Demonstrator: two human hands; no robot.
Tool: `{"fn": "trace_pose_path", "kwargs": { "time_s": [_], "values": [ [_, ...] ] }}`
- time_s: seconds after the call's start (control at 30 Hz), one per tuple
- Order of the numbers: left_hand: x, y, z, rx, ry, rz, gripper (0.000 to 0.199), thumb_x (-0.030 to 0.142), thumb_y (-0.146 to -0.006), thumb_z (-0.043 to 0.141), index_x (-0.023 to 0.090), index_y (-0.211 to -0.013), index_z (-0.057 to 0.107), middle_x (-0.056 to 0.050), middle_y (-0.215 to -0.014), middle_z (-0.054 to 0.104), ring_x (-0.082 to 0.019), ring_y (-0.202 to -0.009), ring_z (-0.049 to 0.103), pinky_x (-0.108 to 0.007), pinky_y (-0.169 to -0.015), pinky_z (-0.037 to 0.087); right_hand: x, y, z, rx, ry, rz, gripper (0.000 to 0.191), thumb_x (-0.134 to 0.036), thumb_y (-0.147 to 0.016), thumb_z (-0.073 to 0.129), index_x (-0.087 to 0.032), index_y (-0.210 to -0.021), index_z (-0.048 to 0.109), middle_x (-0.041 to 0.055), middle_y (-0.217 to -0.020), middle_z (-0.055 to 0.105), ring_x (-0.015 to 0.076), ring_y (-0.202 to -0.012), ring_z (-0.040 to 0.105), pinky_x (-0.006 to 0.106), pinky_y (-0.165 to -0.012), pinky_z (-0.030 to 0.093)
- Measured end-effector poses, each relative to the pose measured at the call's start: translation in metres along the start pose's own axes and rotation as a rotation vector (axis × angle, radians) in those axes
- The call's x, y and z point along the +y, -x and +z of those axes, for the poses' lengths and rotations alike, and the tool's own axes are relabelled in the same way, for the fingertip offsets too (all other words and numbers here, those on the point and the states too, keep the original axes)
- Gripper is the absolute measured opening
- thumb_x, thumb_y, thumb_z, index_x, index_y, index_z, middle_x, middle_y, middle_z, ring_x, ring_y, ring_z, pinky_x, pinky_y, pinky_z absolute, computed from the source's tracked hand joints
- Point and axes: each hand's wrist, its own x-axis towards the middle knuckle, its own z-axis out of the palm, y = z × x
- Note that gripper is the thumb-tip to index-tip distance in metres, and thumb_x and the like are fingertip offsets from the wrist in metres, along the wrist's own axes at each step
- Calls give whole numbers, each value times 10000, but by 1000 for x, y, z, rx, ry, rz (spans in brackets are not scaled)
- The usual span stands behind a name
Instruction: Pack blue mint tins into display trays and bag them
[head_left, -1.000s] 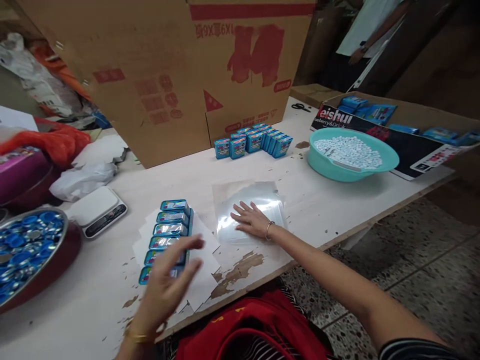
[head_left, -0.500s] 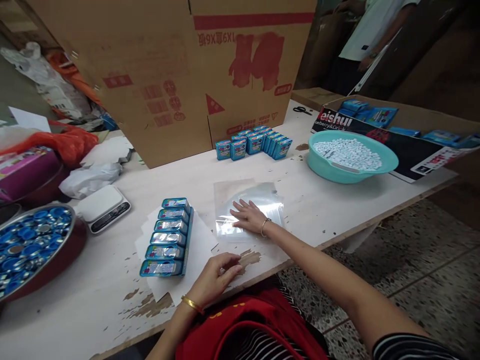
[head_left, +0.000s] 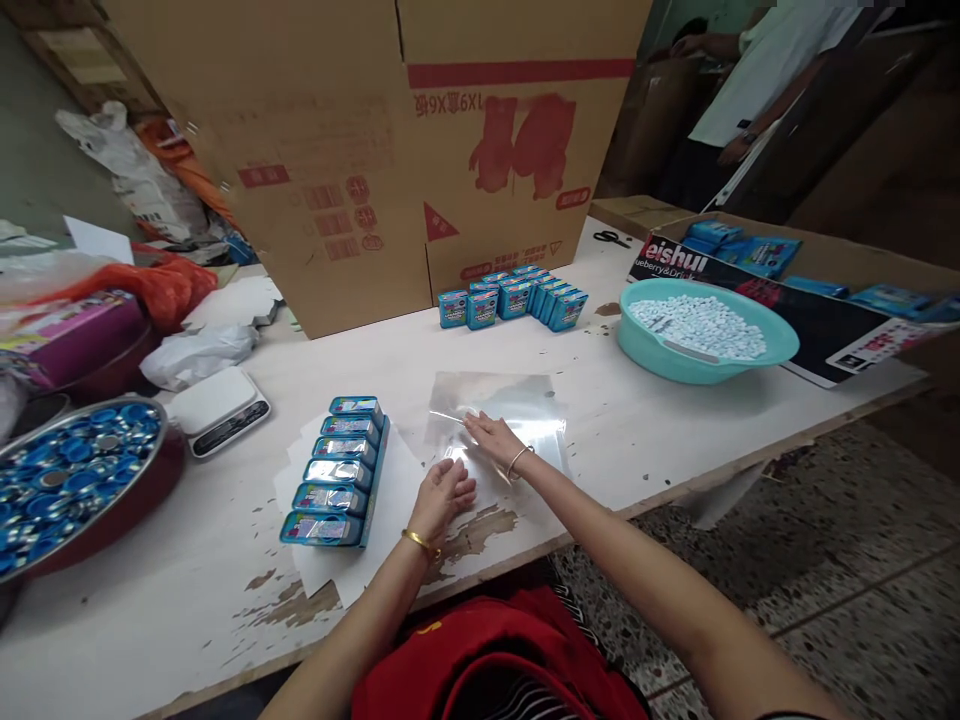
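A stack of clear plastic film sheets (head_left: 536, 405) lies flat on the table and reflects light. My right hand (head_left: 495, 442) rests on it, fingers stretched out and the palm low. Beside the film's near left corner is my left hand (head_left: 446, 490), its fingers loosely curved and partly apart. I see nothing held in it; whether its fingertips touch the film is unclear. To the left, a row of several blue tins (head_left: 335, 472) stands in a blue tray, on white paper sheets (head_left: 401, 470).
Behind stands a large cardboard box (head_left: 360, 120), with small blue packs (head_left: 514, 298) before it. At right are a turquoise basin (head_left: 667, 360) of white pellets and a display carton (head_left: 810, 325). At left sit a scale (head_left: 225, 410) and a bowl (head_left: 169, 480) of blue caps. A person (head_left: 750, 100) stands behind.
My left hand has moved up and forward, from the table's front edge to the film's near left corner. My right hand stays on the film, its fingers closer together. The view has shifted slightly.
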Motion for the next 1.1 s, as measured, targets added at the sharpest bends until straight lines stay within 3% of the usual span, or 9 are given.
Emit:
{"fn": "trace_pose_path", "kwargs": {
  "time_s": [0.17,0.3,0.4,0.5,0.67,0.8,0.93,1.0,1.1],
  "values": [
    [-3,-18,5,67,-79,181,484,505,-554,777,147,-811,578,-3,-650,605,-108,-528,582,-197,-451,427,-2,20,24,65,-66,42,508,-541,-934,313,-256,-1278,555,56,-1439,425,267,-1405,218,536,-1131,60],
    [-3,-26,-3,164,-170,239,448,519,-530,764,166,-577,492,53,-458,495,-71,-407,460,-178,-388,319,6,34,32,216,-115,-129,583,-584,-847,479,-221,-1302,519,104,-1421,441,272,-1389,244,484,-1103,224],
    [0,-29,-8,205,-243,269,464,534,-552,742,181,-513,443,80,-393,419,-57,-356,374,-184,-371,260,10,41,31,249,-107,-273,456,-559,-776,600,-193,-1044,636,113,-1128,619,263,-1167,476,420,-963,389],
    [0,-28,-10,200,-320,300,482,545,-600,707,183,-470,417,80,-377,386,-50,-356,323,-192,-380,241,12,41,31,254,-172,-290,360,-529,-817,549,-195,-686,570,25,-732,580,189,-794,535,348,-766,442],
    [-4,-28,-13,182,-419,351,485,560,-658,651,187,-465,408,59,-414,399,-71,-405,346,-208,-421,277,16,32,17,305,-546,-114,436,-603,-817,490,-199,-652,497,-15,-655,546,146,-661,531,277,-636,436],
    [2,-21,-18,276,-454,425,379,526,-661,664,180,-648,509,37,-578,474,-107,-512,423,-240,-512,365,5,38,-23,569,-536,-92,408,-576,-846,475,-200,-687,489,-2,-689,567,157,-703,559,291,-681,447],
    [22,11,-14,578,-548,840,561,454,-683,690,184,-1127,479,-63,-1031,529,-173,-833,517,-309,-735,424,-25,62,-50,691,-115,-352,303,-457,-906,473,-202,-751,527,29,-763,580,182,-781,552,321,-736,436],
    [29,27,-8,512,-613,973,521,443,-735,649,197,-1166,490,-90,-1138,517,-205,-978,505,-332,-817,406,-38,74,-42,677,95,-437,270,-422,-918,470,-194,-806,559,60,-804,599,203,-804,548,342,-742,439],
    [28,37,0,152,-575,792,341,460,-764,608,188,-970,611,-76,-995,610,-205,-921,547,-313,-785,422,-43,87,-11,553,257,-497,243,-370,-930,454,-174,-926,598,100,-890,635,234,-870,559,389,-788,454]
  ]
}}
